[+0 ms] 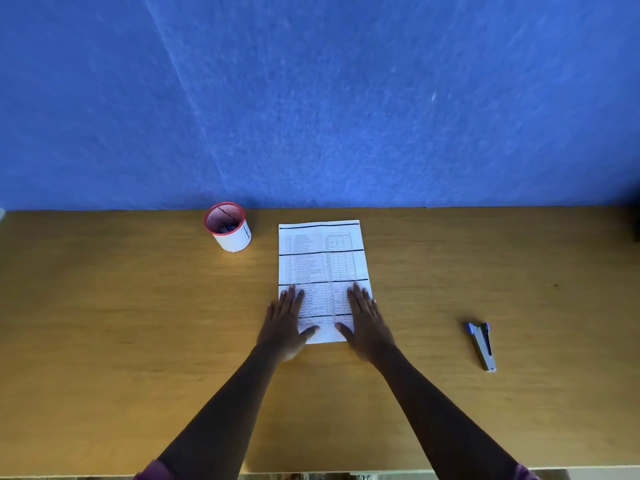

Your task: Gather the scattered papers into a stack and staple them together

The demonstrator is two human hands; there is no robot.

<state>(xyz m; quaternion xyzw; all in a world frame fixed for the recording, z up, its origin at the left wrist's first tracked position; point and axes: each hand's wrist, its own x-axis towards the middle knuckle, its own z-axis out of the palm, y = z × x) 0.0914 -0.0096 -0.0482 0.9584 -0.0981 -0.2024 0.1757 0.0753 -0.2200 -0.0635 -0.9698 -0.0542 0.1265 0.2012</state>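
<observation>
I see the paper stack (323,268) lying flat on the wooden table (104,323), printed side up. My left hand (287,322) presses flat on the stack's near left corner, fingers straight and close together, gripping nothing. My right hand (365,323) lies flat on the near right corner, likewise. The stapler (482,345) rests well right of the stack, untouched. A red-rimmed pen cup (228,226) stands just left of the stack's far end.

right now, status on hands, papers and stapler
Left hand and right hand flat on papers, stacked. Stapler untouched, right. Nothing blocking.
</observation>
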